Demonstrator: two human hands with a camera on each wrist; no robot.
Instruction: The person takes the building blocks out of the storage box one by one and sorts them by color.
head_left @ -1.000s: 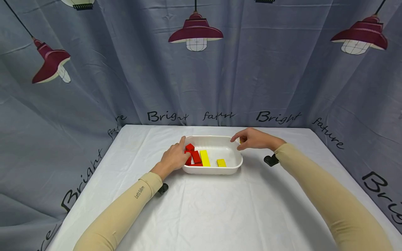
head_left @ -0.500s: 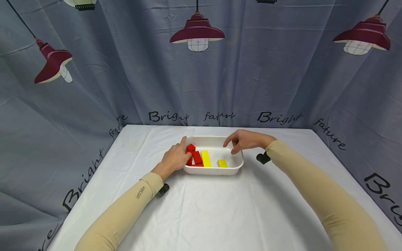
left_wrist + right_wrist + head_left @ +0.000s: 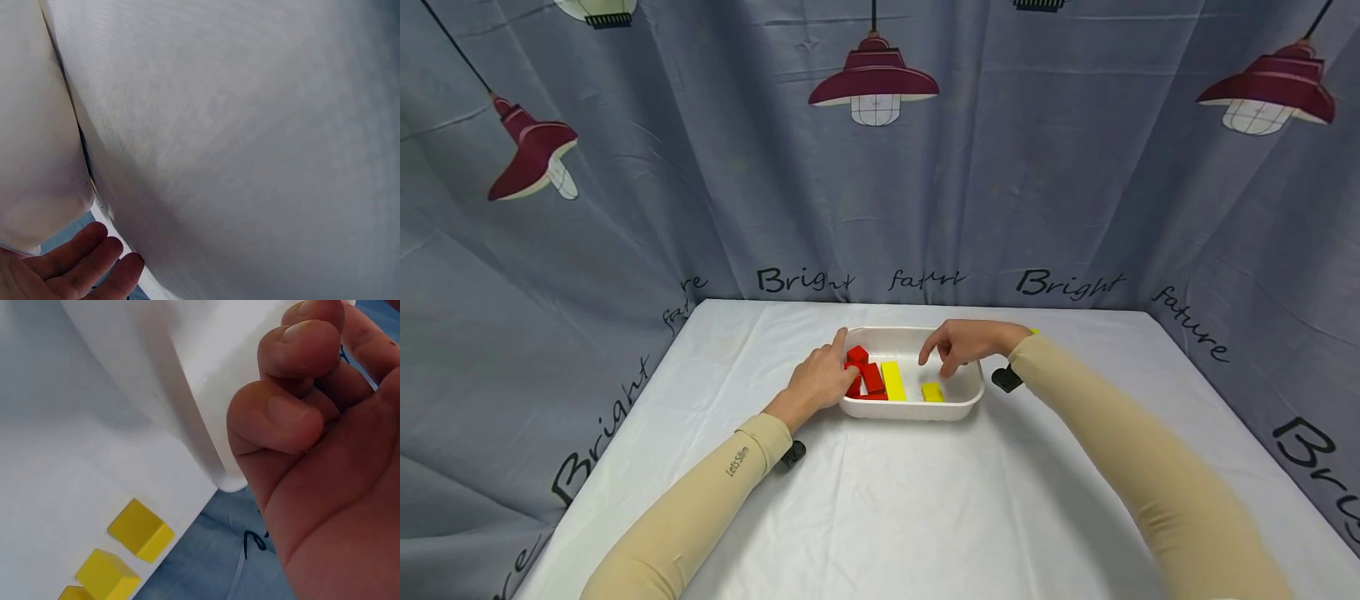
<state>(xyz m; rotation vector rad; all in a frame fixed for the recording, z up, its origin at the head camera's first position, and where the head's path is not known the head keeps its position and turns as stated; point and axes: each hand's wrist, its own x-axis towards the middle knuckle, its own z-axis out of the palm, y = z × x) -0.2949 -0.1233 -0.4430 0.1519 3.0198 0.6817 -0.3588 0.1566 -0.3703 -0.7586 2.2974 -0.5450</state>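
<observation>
A white tray [image 3: 917, 410] stands on the table, with several red blocks [image 3: 872, 378] at its left end. Beside them lie a long yellow block [image 3: 892, 381] and a small yellow block [image 3: 932, 392]. My left hand [image 3: 820, 375] holds the tray's left end, thumb over the rim by the red blocks. Its other fingers [image 3: 87, 262] show beyond the tray's outer wall in the left wrist view. My right hand [image 3: 973, 340] hovers over the tray's right half, index finger and thumb pointing down above the small yellow block. Its remaining fingers are bent, and nothing shows between them.
Outside the tray, several yellow blocks [image 3: 106, 574] sit near the table's far edge; the right forearm mostly hides them in the head view. A white cloth covers the table [image 3: 880, 500]. A grey curtain [image 3: 1037, 192] hangs behind and at both sides.
My right hand has moved left and down, from the tray's right rim to over its inside; a bit of yellow seen by it earlier is gone from there. The left hand keeps its place.
</observation>
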